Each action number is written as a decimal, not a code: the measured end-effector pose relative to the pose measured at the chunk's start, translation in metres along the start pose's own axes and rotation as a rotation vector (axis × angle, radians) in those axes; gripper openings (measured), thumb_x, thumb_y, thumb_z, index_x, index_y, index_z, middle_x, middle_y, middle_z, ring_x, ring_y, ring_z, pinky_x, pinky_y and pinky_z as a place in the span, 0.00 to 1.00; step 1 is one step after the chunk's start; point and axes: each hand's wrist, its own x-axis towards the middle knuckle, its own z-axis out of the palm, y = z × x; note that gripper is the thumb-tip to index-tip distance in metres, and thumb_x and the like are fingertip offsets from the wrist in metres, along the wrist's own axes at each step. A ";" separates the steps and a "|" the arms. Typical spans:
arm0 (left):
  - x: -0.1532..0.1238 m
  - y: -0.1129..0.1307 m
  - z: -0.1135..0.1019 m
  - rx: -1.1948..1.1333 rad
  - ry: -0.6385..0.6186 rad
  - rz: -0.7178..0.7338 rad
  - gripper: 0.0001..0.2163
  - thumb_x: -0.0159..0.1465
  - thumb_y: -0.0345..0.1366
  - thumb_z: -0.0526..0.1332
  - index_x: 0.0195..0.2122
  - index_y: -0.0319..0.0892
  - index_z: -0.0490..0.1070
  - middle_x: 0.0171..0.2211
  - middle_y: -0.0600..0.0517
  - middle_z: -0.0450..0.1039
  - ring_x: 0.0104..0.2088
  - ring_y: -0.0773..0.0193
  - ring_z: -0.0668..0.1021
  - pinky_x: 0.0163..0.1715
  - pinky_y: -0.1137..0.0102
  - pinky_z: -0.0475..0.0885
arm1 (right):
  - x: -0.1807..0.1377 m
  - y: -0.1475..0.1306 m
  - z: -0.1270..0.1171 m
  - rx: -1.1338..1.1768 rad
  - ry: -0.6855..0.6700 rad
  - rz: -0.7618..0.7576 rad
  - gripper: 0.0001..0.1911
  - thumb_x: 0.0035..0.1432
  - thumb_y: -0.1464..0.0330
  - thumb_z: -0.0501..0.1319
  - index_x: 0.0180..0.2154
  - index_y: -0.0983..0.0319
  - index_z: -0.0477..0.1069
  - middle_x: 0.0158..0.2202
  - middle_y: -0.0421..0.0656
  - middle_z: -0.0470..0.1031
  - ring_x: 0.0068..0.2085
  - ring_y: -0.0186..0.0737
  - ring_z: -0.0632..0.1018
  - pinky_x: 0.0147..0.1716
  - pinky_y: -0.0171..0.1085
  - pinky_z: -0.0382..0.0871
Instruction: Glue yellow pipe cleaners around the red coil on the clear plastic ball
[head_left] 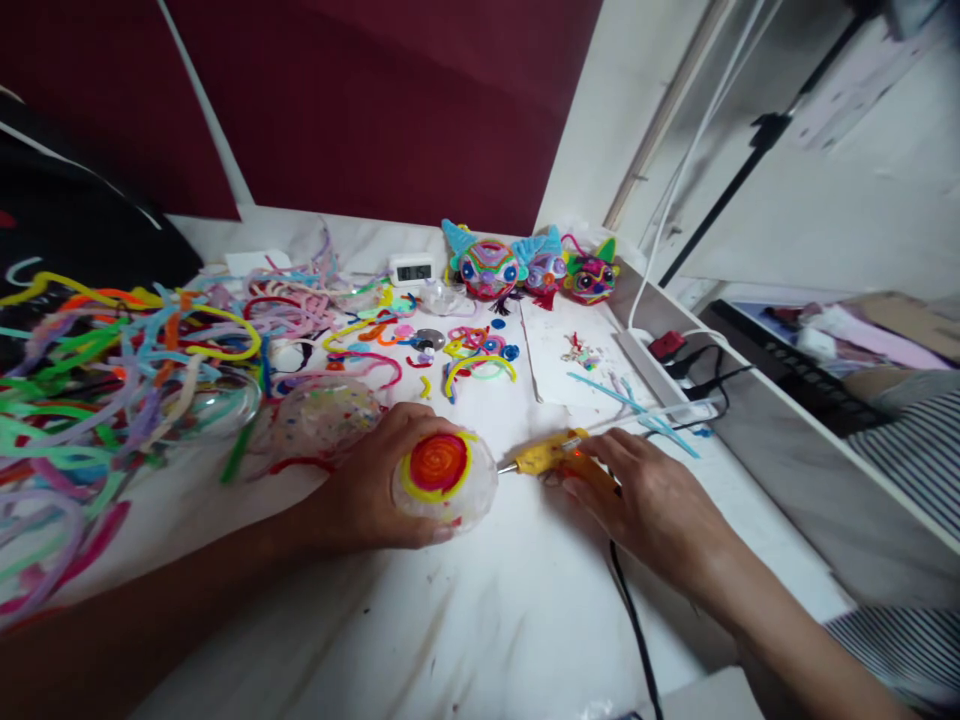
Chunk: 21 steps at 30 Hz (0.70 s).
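Note:
My left hand (382, 485) is wrapped round a clear plastic ball (476, 500), low over the table. On the ball sits a coiled red-orange pipe-cleaner disc (436, 464) with a yellow ring along its edge. My right hand (637, 490) grips a yellow hot glue gun (544, 455), whose metal nozzle points left at the ball's right side. Nozzle and ball look very close; whether they touch I cannot tell. A clear glue stick (637, 414) sticks out of the gun's back, and a black cord (637, 630) hangs below it.
Tangled pipe cleaners (150, 370) cover the left side. Three decorated animal heads (489, 270) stand at the back beside a small digital clock (411, 270). A white sheet (555, 350) carries scraps. A power strip (652, 365) lies by the raised right edge (750, 430). A striped garment shows far right.

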 end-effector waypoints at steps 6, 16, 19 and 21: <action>-0.002 0.004 -0.004 -0.024 0.053 0.058 0.39 0.57 0.54 0.81 0.68 0.54 0.76 0.63 0.47 0.75 0.64 0.42 0.80 0.68 0.54 0.79 | -0.009 0.022 0.013 0.194 -0.165 0.265 0.21 0.69 0.57 0.68 0.57 0.60 0.80 0.44 0.51 0.92 0.39 0.56 0.91 0.39 0.46 0.79; -0.003 0.016 -0.006 -0.032 0.075 0.033 0.37 0.58 0.45 0.82 0.69 0.51 0.75 0.65 0.44 0.73 0.65 0.41 0.79 0.70 0.51 0.79 | 0.000 0.030 0.001 0.355 -0.335 0.281 0.16 0.65 0.52 0.62 0.39 0.56 0.79 0.34 0.47 0.85 0.32 0.49 0.80 0.34 0.45 0.66; -0.003 0.014 -0.004 -0.025 0.116 0.078 0.39 0.58 0.42 0.82 0.70 0.53 0.73 0.64 0.45 0.72 0.64 0.43 0.80 0.70 0.53 0.79 | -0.004 0.036 -0.002 0.535 -0.255 0.318 0.18 0.62 0.50 0.66 0.42 0.57 0.80 0.35 0.46 0.85 0.33 0.47 0.80 0.34 0.44 0.70; -0.003 0.013 -0.004 -0.011 0.137 0.088 0.40 0.57 0.41 0.83 0.70 0.53 0.73 0.64 0.45 0.72 0.64 0.43 0.80 0.69 0.53 0.79 | -0.009 0.038 -0.004 0.700 -0.192 0.355 0.19 0.61 0.49 0.69 0.42 0.57 0.79 0.32 0.42 0.82 0.30 0.44 0.78 0.31 0.42 0.71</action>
